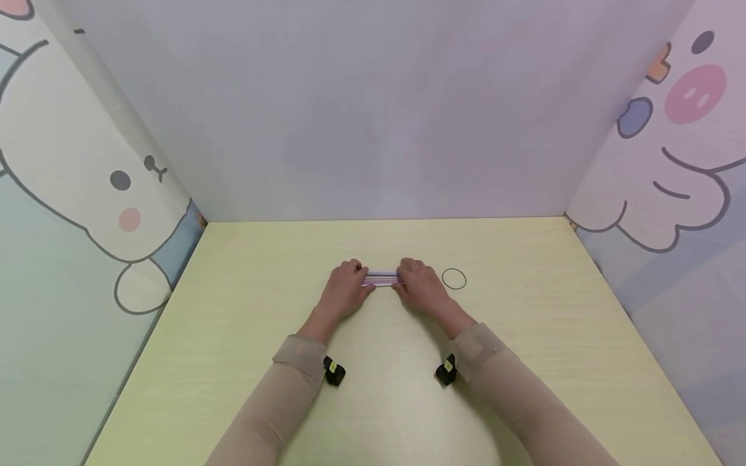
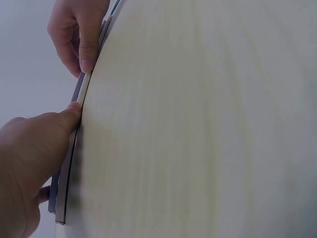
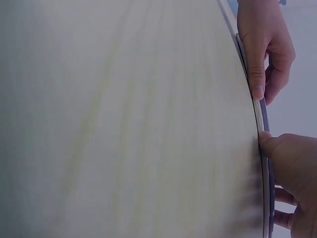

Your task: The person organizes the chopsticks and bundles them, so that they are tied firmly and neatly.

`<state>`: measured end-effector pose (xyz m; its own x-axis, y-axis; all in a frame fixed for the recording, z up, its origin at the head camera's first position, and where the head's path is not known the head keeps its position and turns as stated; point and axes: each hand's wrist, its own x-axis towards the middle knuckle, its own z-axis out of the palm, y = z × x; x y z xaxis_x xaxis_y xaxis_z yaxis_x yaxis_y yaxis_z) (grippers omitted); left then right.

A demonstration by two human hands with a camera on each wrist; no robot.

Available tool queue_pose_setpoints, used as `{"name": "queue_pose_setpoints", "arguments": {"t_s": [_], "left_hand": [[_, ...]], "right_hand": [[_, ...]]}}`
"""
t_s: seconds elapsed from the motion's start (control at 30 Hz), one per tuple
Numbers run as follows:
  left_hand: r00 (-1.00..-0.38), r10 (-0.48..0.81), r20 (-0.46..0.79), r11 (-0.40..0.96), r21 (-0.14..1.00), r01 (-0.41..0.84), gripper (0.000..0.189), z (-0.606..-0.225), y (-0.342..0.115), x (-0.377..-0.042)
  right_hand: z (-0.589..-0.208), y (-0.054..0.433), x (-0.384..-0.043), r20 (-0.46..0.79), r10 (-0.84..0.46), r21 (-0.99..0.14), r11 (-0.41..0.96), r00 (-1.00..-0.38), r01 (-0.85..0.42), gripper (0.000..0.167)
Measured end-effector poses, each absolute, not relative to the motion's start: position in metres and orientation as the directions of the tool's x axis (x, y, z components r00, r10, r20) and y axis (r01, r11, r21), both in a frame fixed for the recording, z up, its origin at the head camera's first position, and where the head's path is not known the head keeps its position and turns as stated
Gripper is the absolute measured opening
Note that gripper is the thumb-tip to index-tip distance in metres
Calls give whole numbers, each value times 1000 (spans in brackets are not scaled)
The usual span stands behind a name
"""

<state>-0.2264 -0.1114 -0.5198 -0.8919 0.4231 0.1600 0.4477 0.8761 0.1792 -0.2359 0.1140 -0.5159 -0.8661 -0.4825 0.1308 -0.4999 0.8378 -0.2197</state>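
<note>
Two beige sleeves (image 1: 280,395) come in from the near edge of the pale yellow table (image 1: 524,362), each with a small black wrist camera (image 1: 334,372) strapped beneath the cuff. Beyond them the left hand (image 1: 344,291) and the right hand (image 1: 422,287) meet over a bundle of thin straws (image 1: 383,279), lying flat near the middle of the table, one hand at each end of the bundle. Both hands have their fingers curled down over the straws and their thumbs pressed against the near side, so each pinches its own end. A thin black rubber band (image 1: 454,278) lies loose just right of the right hand, untouched. From here the bundle could splay or roll apart: the straws are slim and smooth, and uneven pressure from either thumb would probably let a few slip out sideways. The head view alone shows the band and the cartoon-printed walls (image 1: 87,194); the wrist views instead show what it hides, the thumb tips (image 2: 74,113) bearing on the stacked straw edges (image 3: 261,111), with the left hand's fingers (image 2: 42,196) tucked behind.
</note>
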Motion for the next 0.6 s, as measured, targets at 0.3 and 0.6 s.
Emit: {"name": "queue_pose_setpoints", "arguments": {"t_s": [0.3, 0.6], "left_hand": [[-892, 421, 162, 872, 197, 448, 42, -518, -112, -226], [-885, 429, 182, 866, 195, 460, 39, -520, -113, -227]], "right_hand": [[-515, 114, -235, 189, -488, -192, 832, -852, -520, 30], [-512, 113, -234, 191, -476, -169, 846, -859, -506, 30]]}}
